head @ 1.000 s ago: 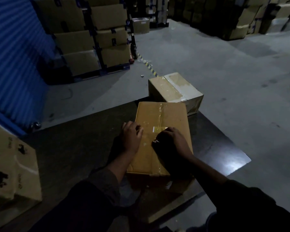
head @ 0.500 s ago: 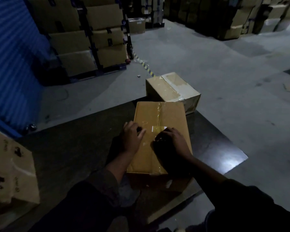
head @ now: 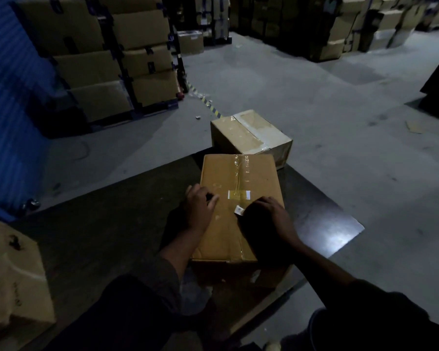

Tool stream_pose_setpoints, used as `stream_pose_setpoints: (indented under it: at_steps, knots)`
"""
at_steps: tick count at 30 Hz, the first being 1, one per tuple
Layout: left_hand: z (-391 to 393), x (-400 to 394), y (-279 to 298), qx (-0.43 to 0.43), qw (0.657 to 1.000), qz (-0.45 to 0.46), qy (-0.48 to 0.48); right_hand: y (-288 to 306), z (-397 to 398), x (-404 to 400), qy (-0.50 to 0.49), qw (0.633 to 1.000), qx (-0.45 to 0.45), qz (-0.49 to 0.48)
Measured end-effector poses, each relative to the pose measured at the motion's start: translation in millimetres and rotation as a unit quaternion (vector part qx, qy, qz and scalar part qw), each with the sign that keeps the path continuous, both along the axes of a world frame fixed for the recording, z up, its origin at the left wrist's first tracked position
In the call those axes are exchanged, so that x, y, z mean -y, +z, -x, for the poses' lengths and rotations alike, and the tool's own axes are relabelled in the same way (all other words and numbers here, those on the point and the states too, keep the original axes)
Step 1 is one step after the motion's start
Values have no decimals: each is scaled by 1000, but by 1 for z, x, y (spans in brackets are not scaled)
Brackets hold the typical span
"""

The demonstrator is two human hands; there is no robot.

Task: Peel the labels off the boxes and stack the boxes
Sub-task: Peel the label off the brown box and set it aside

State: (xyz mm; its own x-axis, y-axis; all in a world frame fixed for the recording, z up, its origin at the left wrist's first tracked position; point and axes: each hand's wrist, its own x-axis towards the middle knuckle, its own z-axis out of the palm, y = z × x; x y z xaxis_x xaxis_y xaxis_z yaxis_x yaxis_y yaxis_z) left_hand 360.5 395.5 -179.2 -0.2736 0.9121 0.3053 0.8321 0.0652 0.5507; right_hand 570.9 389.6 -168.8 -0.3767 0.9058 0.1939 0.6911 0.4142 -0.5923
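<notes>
1. Since the earlier frame, a small white scrap of label [head: 239,210] has been lifted off the top of the brown cardboard box [head: 238,178] and drawn back toward the person; a pale strip of label [head: 238,195] is left stuck across the clear tape seam.
2. The scrap is pinched at the curled fingers of the right hand [head: 270,216].
3. The box is steadied by the left hand [head: 198,211], which is laid on its top near the left edge, the fingers bent and holding nothing.
4. The box is seated on the dark tabletop [head: 99,224]; a second, paler taped cardboard box [head: 249,133] is seen just beyond it.
5. Label peeling is judged to be in hand; next, the remaining strip needs an edge lifted and pulled off before stacking.
</notes>
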Motion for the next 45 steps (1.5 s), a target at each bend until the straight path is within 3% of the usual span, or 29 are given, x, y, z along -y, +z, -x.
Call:
stream_pose_setpoints:
  at_steps: [11,16,24,34,36,39,45]
  knots:
    - [-1,2,3,-7,1000,14,-5,3,-6,23,-67,994,-80,30]
    - [-4,3,7,0,1000,16,-11,2,-20,30,-111,974,-193,29]
    - [-76,31,15,-27,982,-59,-176,-12,-53,64,-290,854,-424,81]
    - [-209,87,-11,-8,902,-109,-417,-69,-153,131,-493,763,-408,92]
    - [-239,102,-27,-6,887,-86,-454,-83,-178,142,-528,739,-406,101]
    - [-263,112,-64,15,891,3,-453,-104,-200,154,-581,713,-376,112]
    - [-345,116,-145,83,905,237,-344,-198,-273,165,-679,622,-338,194]
